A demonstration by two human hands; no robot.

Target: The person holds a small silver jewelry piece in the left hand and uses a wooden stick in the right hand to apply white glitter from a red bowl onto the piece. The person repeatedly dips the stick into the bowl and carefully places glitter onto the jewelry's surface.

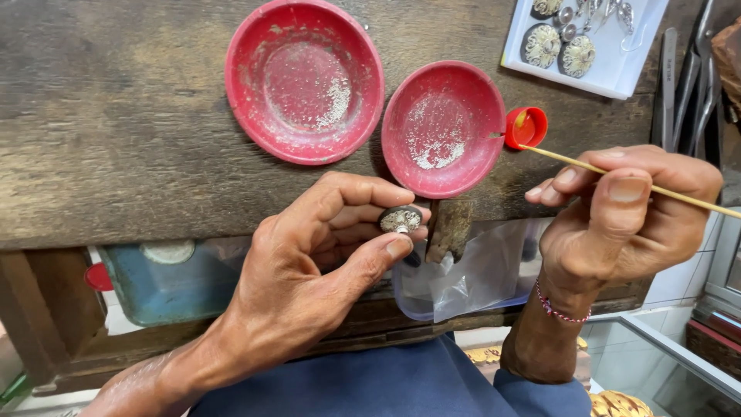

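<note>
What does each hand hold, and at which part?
The left hand pinches a small round ornament by its rim, between thumb and fingers. The right hand grips a thin stick near its middle.

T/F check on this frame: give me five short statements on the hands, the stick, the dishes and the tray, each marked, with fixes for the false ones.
1. The left hand pinches a small round piece between thumb and fingers. True.
2. The right hand holds a metal spoon. False: it holds a thin wooden stick.
3. The stick's tip reaches the small red cap. True.
4. Both red dishes are the same size. False: the left dish is larger than the right dish.
5. The white tray is empty. False: it holds round ornaments.
</note>
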